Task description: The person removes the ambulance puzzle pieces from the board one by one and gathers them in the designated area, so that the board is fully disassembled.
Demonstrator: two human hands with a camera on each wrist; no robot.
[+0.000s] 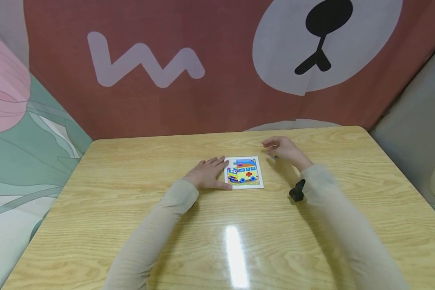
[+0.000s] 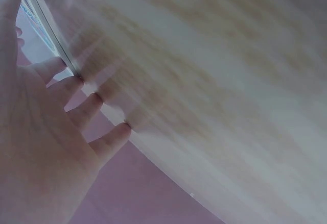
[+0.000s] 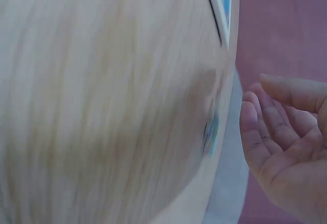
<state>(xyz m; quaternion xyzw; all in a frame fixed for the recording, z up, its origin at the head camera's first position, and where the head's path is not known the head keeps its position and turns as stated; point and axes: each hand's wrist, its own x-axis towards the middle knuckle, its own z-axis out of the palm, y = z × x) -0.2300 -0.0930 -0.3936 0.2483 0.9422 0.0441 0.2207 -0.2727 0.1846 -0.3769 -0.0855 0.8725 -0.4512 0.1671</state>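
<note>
A small jigsaw puzzle (image 1: 247, 175) in a white frame lies on the table, showing a yellow ambulance with a red cross. A white patch shows in its upper left part. My left hand (image 1: 207, 174) rests at the puzzle's left edge with fingers spread; in the left wrist view the straight fingers (image 2: 76, 116) reach along the table top. To the right of the frame, a small colourful puzzle piece (image 3: 211, 134) lies on the wood. Above it hovers my right hand (image 1: 284, 150), its fingers loosely bent and nothing visible between them in the right wrist view.
The wooden table (image 1: 105, 225) has its far edge close to a reddish-brown wall covering (image 1: 224, 100) with a cartoon face. A black wrist-worn device (image 1: 297, 191) sits by the right cuff. Light glares off the near middle of the table.
</note>
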